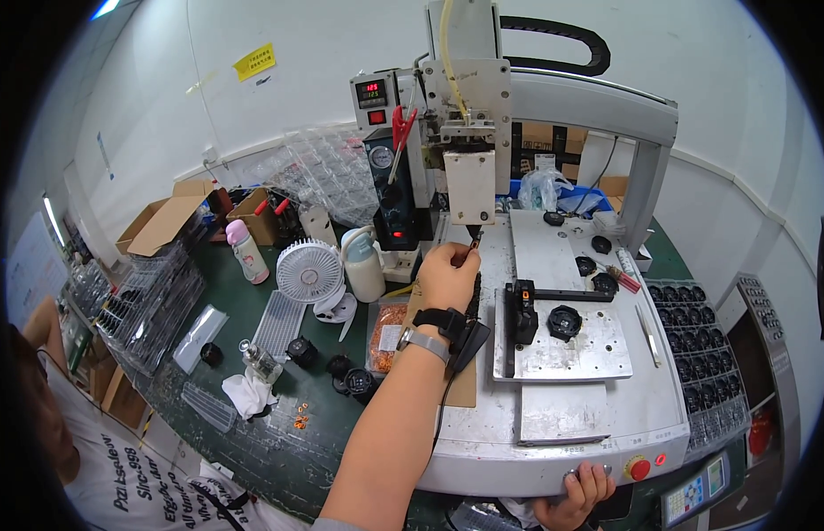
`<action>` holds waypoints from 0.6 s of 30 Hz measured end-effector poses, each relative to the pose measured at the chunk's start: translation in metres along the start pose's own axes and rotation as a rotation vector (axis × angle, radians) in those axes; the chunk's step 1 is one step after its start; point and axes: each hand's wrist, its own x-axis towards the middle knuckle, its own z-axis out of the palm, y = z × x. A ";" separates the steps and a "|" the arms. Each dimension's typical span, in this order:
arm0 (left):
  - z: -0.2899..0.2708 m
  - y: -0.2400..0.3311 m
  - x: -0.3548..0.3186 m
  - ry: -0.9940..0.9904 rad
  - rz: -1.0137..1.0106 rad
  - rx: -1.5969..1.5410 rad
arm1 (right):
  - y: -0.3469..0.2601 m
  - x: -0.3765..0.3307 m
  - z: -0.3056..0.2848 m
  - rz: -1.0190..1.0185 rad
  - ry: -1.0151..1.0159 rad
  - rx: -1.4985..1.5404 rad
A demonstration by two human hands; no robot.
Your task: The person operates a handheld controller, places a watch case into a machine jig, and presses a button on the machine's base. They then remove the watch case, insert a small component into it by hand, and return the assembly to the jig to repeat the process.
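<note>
My left hand [450,271] reaches up to the dispensing machine's dark nozzle [475,232]. Its thumb and fingers are pinched on a small orange part [474,246] just below the tip; whether the two touch I cannot tell. A watch [443,323] and a grey metal band [424,342] circle that wrist. Down at the machine's front panel [492,475], my right hand [578,497] rests with bent fingers beside silver push buttons [606,470], its thumb apart and nothing visible in it. On the metal plate [598,341] right of my left forearm sits a round black part [564,323].
A red stop button [638,467] is right of my right hand. Trays of black parts [700,341] line the machine's right side. Left stand a white fan [310,271], a bottle [363,265], a bag of orange parts [388,336] and black parts [359,382]. Another person [102,434] is far left.
</note>
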 end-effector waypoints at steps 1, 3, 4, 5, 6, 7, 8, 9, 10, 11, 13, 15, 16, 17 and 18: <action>0.000 0.000 0.000 -0.007 0.003 0.010 | 0.000 0.000 0.000 0.001 -0.005 -0.005; -0.001 0.000 0.000 -0.006 0.004 0.008 | 0.000 0.000 -0.001 0.002 -0.010 -0.012; -0.001 0.000 0.000 -0.006 0.005 0.007 | 0.000 0.000 0.000 0.001 -0.006 -0.010; -0.001 0.000 0.000 -0.006 0.006 0.005 | 0.000 -0.001 0.000 0.001 -0.003 -0.009; -0.001 0.001 -0.001 -0.002 0.001 0.018 | 0.000 -0.001 0.000 0.000 -0.002 -0.011; -0.001 0.001 -0.001 0.002 -0.004 0.030 | 0.000 -0.001 0.001 0.003 -0.002 -0.009; -0.001 0.001 -0.001 0.001 -0.002 0.028 | 0.000 -0.002 0.000 0.005 -0.002 -0.008; -0.001 0.002 -0.001 0.001 -0.003 0.028 | 0.000 -0.002 0.000 0.005 0.001 -0.011; -0.001 0.002 -0.001 0.002 -0.004 0.028 | 0.000 -0.002 -0.001 0.008 -0.010 -0.011; 0.000 0.002 -0.001 0.003 0.000 0.024 | 0.000 -0.003 -0.001 0.012 -0.020 -0.011; -0.001 0.001 0.000 -0.002 -0.016 0.013 | 0.000 -0.006 0.001 0.005 -0.014 -0.006; -0.006 0.000 0.002 -0.045 -0.048 -0.006 | 0.001 -0.006 0.004 -0.002 -0.003 0.001; -0.011 -0.002 0.003 -0.088 -0.087 -0.018 | 0.000 -0.005 0.005 -0.013 0.005 0.000; -0.017 -0.005 0.004 -0.073 -0.066 0.013 | -0.001 -0.005 0.006 -0.025 0.015 0.002; -0.026 0.003 0.002 -0.073 -0.059 0.013 | -0.001 -0.005 0.005 -0.024 0.022 0.001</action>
